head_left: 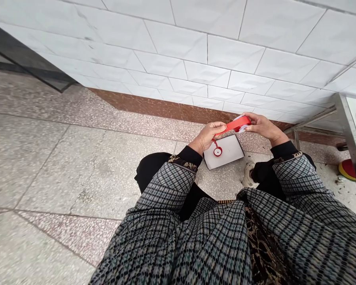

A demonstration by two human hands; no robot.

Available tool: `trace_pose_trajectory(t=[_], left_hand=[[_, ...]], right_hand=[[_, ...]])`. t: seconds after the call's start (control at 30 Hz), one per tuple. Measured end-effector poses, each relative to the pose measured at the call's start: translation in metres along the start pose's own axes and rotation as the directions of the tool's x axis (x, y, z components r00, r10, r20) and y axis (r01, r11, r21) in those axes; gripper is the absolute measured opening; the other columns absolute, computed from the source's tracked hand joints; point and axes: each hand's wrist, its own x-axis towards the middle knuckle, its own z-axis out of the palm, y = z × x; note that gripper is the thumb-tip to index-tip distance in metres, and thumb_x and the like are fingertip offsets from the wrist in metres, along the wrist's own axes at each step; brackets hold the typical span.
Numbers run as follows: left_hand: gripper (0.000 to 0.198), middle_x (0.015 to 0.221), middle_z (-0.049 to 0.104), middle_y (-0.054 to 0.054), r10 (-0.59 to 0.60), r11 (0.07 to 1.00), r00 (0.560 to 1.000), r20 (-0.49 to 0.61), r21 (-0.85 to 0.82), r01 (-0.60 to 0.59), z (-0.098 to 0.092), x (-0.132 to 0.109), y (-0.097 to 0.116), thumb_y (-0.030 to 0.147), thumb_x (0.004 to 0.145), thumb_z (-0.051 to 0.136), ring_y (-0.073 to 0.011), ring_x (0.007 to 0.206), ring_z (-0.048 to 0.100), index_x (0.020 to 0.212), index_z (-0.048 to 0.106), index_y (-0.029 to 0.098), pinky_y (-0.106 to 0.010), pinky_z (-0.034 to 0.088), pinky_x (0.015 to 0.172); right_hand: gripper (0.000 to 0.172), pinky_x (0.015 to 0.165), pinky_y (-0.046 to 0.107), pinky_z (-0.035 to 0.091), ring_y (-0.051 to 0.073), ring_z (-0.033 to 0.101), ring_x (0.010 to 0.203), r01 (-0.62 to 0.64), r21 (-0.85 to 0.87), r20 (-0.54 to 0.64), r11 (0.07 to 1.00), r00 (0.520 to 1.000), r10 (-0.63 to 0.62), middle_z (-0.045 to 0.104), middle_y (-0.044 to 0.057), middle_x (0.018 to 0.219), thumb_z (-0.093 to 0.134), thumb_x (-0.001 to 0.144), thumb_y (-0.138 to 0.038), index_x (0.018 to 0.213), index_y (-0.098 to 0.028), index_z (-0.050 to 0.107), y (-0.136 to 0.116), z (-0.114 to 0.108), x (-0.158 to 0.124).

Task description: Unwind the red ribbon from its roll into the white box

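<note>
A spool of red ribbon (240, 123) with white side discs is gripped in my right hand (262, 127). From it a flat red strip runs across to my left hand (209, 135), whose thumb and fingers pinch the ribbon's free end. Below my left hand a small red roll with a white centre (217, 151) appears over the shallow box; a short piece of red ribbon leads up from it toward that hand. Whether this roll hangs or lies in the box I cannot tell. The box (230, 149), white inside with dark edges, is on the floor.
A white tiled wall (178, 51) with a brown skirting strip (154, 103) rises just ahead. At the right stands a metal-framed table (344, 126), with a red and yellow round object (347, 169) beneath it. A dark panel (26, 59) leans in from the upper left.
</note>
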Motion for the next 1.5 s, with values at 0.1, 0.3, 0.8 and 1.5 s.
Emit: trace_pose_trajectory(t=[0.1, 0.3, 0.8, 1.5], left_hand=[[0.043, 0.054, 0.042, 0.008, 0.009, 1.000, 1.000, -0.001, 0.029, -0.009, 0.003, 0.000, 0.000, 0.049, 0.071, 0.099, -0.0055, 0.051, 0.029, 0.073, 0.068, 0.018, -0.025, 0.015, 0.055], [0.039, 0.055, 0.046, 0.007, 0.000, 0.997, 0.997, -0.078, 0.082, 0.007, 0.009, 0.002, -0.007, 0.047, 0.076, 0.096, -0.0065, 0.053, 0.031, 0.074, 0.071, 0.017, -0.026, 0.020, 0.057], [0.065, 0.085, 0.077, 0.001, 0.152, 0.985, 0.986, -0.073, -0.074, -0.157, 0.011, 0.009, -0.023, 0.061, 0.072, 0.106, -0.0073, 0.060, 0.051, 0.114, 0.080, 0.019, -0.025, 0.041, 0.062], [0.030, 0.084, 0.076, -0.002, -0.069, 0.977, 0.995, -0.065, 0.200, 0.081, 0.006, 0.000, -0.001, 0.029, 0.087, 0.092, -0.0146, 0.075, 0.065, 0.109, 0.075, 0.017, -0.028, 0.048, 0.076]], right_hand=[[0.074, 0.113, 0.050, 0.061, 0.032, 0.078, 0.115, -0.011, 0.097, -0.008, 0.995, 1.000, 0.012, 0.085, 0.006, 0.123, 0.108, 0.067, -0.045, 0.133, -0.026, 0.082, 0.000, 0.004, -0.001], [0.082, 0.111, 0.047, 0.061, 0.030, 0.078, 0.115, 0.009, 0.226, 0.019, 0.974, 1.000, -0.014, 0.085, 0.007, 0.127, 0.114, 0.063, -0.057, 0.132, -0.027, 0.082, 0.003, 0.016, 0.002], [0.075, 0.091, 0.035, 0.062, 0.022, 0.074, 0.093, 0.049, 0.456, 0.035, 0.888, 0.997, -0.073, 0.084, 0.003, 0.108, 0.114, 0.065, -0.065, 0.121, -0.026, 0.083, 0.014, 0.044, 0.008], [0.052, 0.113, 0.062, 0.053, 0.040, 0.069, 0.118, 0.212, -0.433, 0.144, 0.876, 0.976, -0.165, 0.081, 0.009, 0.125, 0.102, 0.077, -0.033, 0.127, -0.033, 0.087, 0.006, 0.019, 0.011]])
